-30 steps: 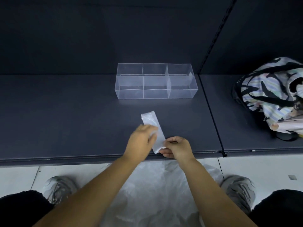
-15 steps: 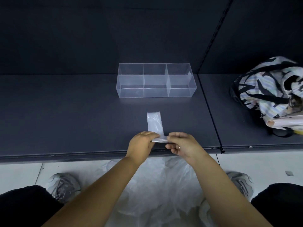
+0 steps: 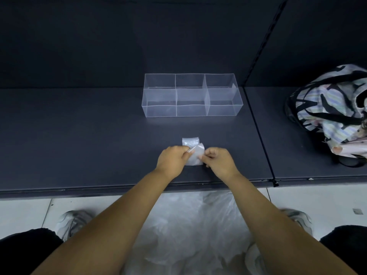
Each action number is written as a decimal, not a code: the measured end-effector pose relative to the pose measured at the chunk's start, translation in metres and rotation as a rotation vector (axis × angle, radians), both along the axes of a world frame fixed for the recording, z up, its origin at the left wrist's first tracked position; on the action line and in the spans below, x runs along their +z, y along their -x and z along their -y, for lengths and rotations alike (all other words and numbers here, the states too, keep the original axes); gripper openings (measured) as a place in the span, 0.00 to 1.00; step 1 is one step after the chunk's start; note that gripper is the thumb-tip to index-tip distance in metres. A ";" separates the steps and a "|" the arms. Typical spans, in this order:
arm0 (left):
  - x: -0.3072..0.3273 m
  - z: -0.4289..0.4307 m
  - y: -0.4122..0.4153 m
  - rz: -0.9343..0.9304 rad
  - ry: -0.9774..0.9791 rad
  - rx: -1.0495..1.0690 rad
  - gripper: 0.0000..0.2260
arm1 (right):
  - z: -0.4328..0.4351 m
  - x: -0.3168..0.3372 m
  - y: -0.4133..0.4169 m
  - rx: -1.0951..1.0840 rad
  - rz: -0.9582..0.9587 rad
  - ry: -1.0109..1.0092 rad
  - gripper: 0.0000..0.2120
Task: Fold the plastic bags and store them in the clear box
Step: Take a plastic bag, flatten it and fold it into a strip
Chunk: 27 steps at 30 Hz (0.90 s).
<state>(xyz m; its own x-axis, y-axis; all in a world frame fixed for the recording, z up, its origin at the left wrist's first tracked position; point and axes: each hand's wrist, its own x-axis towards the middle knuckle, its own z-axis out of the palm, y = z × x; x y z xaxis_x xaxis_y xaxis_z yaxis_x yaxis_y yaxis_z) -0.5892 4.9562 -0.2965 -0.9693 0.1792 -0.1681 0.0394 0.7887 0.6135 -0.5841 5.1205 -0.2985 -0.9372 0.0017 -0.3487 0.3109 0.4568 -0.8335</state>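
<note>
Your left hand [image 3: 172, 159] and right hand [image 3: 218, 161] both pinch the folded plastic bag [image 3: 193, 153] on the shelf [image 3: 79, 135], near its front edge, with the clear box [image 3: 158, 111] well beyond. If either pinch loosens, the slippery film will likely spring open.

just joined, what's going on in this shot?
A person is mid-fold on a small plastic bag lying on the dark shelf. The left hand and right hand each pinch it, with one flap lifted. The clear box behind it has three compartments, none holding a bag yet. More loose plastic lies on the floor below, and a patterned bag sits on the shelf at the right.
</note>
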 end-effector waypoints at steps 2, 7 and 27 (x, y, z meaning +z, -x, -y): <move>-0.002 -0.001 0.009 0.049 -0.069 0.086 0.21 | 0.004 -0.002 0.008 -0.020 0.024 -0.052 0.07; -0.012 -0.008 0.015 0.008 -0.216 0.380 0.13 | 0.014 0.000 0.023 -0.058 0.091 -0.197 0.06; -0.051 0.005 0.007 -0.053 0.465 -0.097 0.32 | 0.037 -0.017 0.016 -0.106 -0.144 -0.593 0.09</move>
